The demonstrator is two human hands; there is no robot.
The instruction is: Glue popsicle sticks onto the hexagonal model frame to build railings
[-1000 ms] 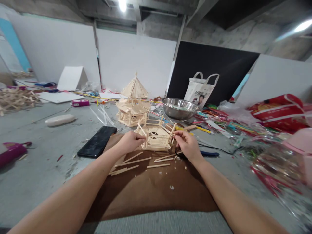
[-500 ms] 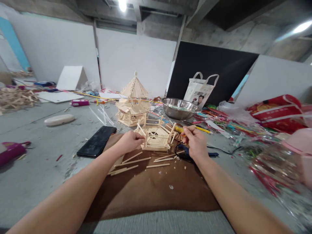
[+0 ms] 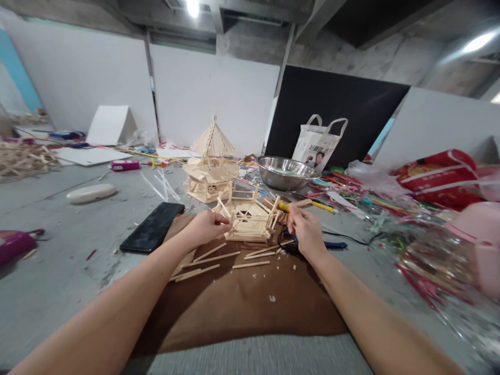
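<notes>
A small unfinished model of wooden sticks [image 3: 250, 217] stands at the far edge of a brown mat [image 3: 242, 302]. My left hand [image 3: 206, 227] is closed on the model's left side and pinches one of its posts. My right hand [image 3: 307, 230] is just right of the model, with its fingers closed round a thin stick-like piece [image 3: 301, 203] that points up and to the right. Loose sticks [image 3: 219, 258] lie on the mat in front of the model. Dark-handled scissors [image 3: 291, 245] lie under my right hand.
A finished stick pagoda [image 3: 212, 166] stands behind the model. A black phone [image 3: 153, 233] lies to the left, a steel bowl [image 3: 287, 172] and a white tote bag [image 3: 318, 143] behind right. Coloured straws and red packaging [image 3: 441, 174] crowd the right. A stick pile [image 3: 21, 159] sits far left.
My right hand left the model's right corner, reached back toward the yellow items behind it, and has come back a little, closed on a thin piece. My left hand stayed on the model.
</notes>
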